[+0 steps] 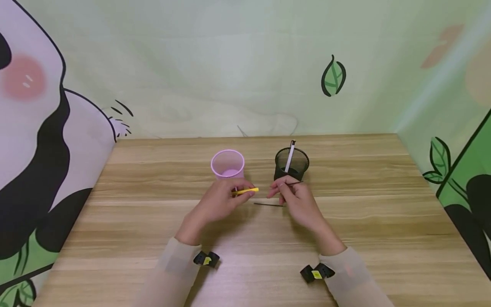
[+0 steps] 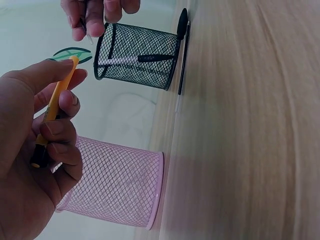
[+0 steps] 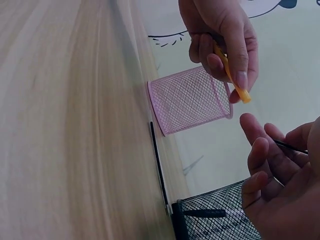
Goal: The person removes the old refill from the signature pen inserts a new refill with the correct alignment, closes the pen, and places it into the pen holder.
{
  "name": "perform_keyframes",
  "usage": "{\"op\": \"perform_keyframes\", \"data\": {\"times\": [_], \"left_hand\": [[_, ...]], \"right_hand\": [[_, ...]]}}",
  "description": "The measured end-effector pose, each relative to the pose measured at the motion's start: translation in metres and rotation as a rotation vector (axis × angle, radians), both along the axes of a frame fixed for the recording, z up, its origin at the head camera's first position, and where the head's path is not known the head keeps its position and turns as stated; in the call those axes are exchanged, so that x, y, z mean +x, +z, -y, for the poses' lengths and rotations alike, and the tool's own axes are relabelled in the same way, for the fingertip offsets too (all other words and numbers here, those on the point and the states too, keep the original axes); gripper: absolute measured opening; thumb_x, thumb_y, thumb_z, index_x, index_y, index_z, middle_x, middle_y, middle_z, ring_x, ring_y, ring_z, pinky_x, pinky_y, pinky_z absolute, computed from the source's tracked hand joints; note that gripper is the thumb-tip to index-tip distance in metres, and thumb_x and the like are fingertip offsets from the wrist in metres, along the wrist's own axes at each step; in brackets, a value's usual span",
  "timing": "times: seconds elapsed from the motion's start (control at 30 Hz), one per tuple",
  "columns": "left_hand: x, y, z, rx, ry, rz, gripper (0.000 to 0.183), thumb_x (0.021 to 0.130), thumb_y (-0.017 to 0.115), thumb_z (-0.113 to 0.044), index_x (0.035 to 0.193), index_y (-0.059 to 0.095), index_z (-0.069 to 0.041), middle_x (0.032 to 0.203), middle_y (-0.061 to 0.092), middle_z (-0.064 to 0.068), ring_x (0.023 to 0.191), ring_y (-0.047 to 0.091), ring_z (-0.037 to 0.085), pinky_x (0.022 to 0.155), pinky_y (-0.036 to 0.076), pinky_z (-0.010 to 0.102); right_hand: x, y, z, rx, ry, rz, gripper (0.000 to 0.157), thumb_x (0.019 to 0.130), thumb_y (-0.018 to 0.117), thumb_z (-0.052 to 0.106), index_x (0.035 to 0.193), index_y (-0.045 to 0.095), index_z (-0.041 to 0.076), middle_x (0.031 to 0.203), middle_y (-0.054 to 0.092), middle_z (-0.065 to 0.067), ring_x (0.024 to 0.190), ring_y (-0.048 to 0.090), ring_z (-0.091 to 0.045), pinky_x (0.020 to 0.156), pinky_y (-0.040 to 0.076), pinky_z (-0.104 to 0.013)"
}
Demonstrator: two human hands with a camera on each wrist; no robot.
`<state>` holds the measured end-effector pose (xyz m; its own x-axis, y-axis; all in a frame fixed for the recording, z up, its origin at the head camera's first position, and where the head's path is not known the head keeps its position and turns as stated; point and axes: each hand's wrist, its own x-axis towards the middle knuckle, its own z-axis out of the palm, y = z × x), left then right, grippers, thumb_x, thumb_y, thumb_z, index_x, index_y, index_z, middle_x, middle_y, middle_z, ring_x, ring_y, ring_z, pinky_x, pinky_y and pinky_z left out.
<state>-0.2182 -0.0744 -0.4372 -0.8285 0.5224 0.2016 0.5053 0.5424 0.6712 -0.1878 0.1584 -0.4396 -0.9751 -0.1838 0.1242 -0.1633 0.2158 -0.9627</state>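
My left hand [image 1: 216, 200] pinches a yellow pen [image 2: 56, 100] between thumb and fingers; its dark end lies toward the palm in the left wrist view. Facing it, my right hand [image 1: 301, 204] holds a thin black stick [image 3: 290, 146], like a pen refill, between thumb and forefinger. The two hands are apart, raised over the table. Beneath them lies another thin black refill-like stick [image 1: 268, 204], with a clear tip in the left wrist view.
A pink mesh pen cup [image 3: 187, 102] stands behind my left hand. Behind my right hand is a black mesh pen cup [image 2: 135, 40] with a white pen [image 1: 290, 157] leaning in it. The wooden table [image 1: 145, 213] ends at a printed wall cloth [image 1: 199, 85].
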Motion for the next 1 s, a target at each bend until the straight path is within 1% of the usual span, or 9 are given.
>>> {"op": "perform_keyframes", "data": {"times": [0.03, 0.17, 0.23, 0.27, 0.37, 0.47, 0.6, 0.8, 1.0], "left_hand": [[-0.0001, -0.0002, -0.0003, 0.002, -0.002, 0.003, 0.013, 0.091, 0.068, -0.029, 0.103, 0.072, -0.027, 0.094, 0.068, -0.016, 0.088, 0.062, 0.004, 0.080, 0.052, 0.029], [-0.0006, -0.0004, -0.0013, 0.009, -0.012, 0.009, 0.013, 0.092, 0.067, -0.029, 0.103, 0.072, -0.026, 0.094, 0.067, -0.017, 0.087, 0.061, 0.004, 0.080, 0.051, 0.029], [-0.0006, -0.0002, -0.0019, 0.010, -0.017, 0.005, 0.013, 0.092, 0.067, -0.029, 0.103, 0.072, -0.026, 0.093, 0.066, -0.017, 0.085, 0.061, 0.005, 0.078, 0.051, 0.029], [-0.0005, 0.0002, -0.0021, 0.008, -0.017, 0.004, 0.012, 0.092, 0.067, -0.029, 0.103, 0.072, -0.026, 0.092, 0.066, -0.018, 0.083, 0.060, 0.005, 0.077, 0.051, 0.029], [-0.0001, 0.0007, -0.0028, 0.002, -0.016, -0.001, 0.012, 0.092, 0.067, -0.030, 0.103, 0.072, -0.027, 0.088, 0.064, -0.017, 0.077, 0.057, 0.006, 0.072, 0.050, 0.028], [0.0003, 0.0016, -0.0036, -0.001, -0.019, -0.003, 0.013, 0.092, 0.066, -0.031, 0.103, 0.071, -0.027, 0.083, 0.062, -0.016, 0.073, 0.055, 0.007, 0.068, 0.048, 0.027], [0.0005, 0.0023, -0.0048, -0.004, -0.024, -0.006, 0.014, 0.093, 0.065, -0.034, 0.104, 0.071, -0.029, 0.080, 0.061, -0.015, 0.070, 0.053, 0.007, 0.066, 0.047, 0.026], [-0.0001, 0.0021, -0.0061, -0.004, -0.024, -0.021, 0.013, 0.093, 0.064, -0.036, 0.103, 0.071, -0.030, 0.081, 0.062, -0.015, 0.070, 0.053, 0.006, 0.065, 0.047, 0.026], [-0.0008, 0.0011, -0.0064, 0.002, -0.017, -0.023, 0.014, 0.093, 0.064, -0.038, 0.103, 0.071, -0.032, 0.086, 0.064, -0.018, 0.074, 0.054, 0.005, 0.069, 0.048, 0.026]], "right_hand": [[0.0020, 0.0037, 0.0015, -0.018, 0.004, 0.012, 0.024, 0.104, 0.042, 0.014, 0.105, 0.059, -0.003, 0.088, 0.071, -0.020, 0.065, 0.056, -0.023, 0.060, 0.049, -0.031], [0.0030, 0.0029, 0.0026, -0.079, 0.013, 0.029, 0.017, 0.103, 0.042, 0.011, 0.105, 0.051, -0.003, 0.087, 0.071, -0.023, 0.065, 0.057, -0.024, 0.060, 0.049, -0.031], [0.0035, 0.0021, 0.0024, -0.093, 0.013, 0.031, 0.015, 0.103, 0.042, 0.011, 0.104, 0.049, -0.002, 0.087, 0.071, -0.022, 0.064, 0.057, -0.022, 0.060, 0.049, -0.030], [0.0021, -0.0019, 0.0017, -0.102, 0.013, 0.033, 0.014, 0.103, 0.043, 0.012, 0.104, 0.048, -0.001, 0.086, 0.071, -0.021, 0.065, 0.057, -0.023, 0.060, 0.049, -0.029], [0.0021, -0.0023, 0.0022, -0.127, 0.014, 0.041, 0.010, 0.102, 0.044, 0.009, 0.103, 0.047, -0.001, 0.087, 0.072, -0.021, 0.064, 0.056, -0.017, 0.059, 0.048, -0.026], [0.0020, -0.0028, 0.0027, -0.147, 0.023, 0.041, 0.010, 0.101, 0.046, 0.007, 0.103, 0.046, -0.002, 0.088, 0.072, -0.023, 0.064, 0.057, -0.017, 0.058, 0.047, -0.024], [0.0019, -0.0039, 0.0029, -0.137, 0.036, 0.039, 0.011, 0.100, 0.048, 0.008, 0.104, 0.047, -0.003, 0.091, 0.072, -0.022, 0.067, 0.059, -0.022, 0.059, 0.047, -0.024], [0.0013, -0.0050, 0.0017, -0.124, 0.063, 0.031, 0.011, 0.100, 0.051, 0.012, 0.103, 0.049, 0.002, 0.093, 0.074, -0.017, 0.074, 0.060, -0.033, 0.062, 0.048, -0.026], [0.0006, -0.0056, 0.0004, -0.112, 0.084, 0.035, 0.014, 0.100, 0.054, 0.017, 0.103, 0.052, 0.003, 0.097, 0.074, -0.014, 0.078, 0.063, -0.024, 0.068, 0.053, -0.032]]}}
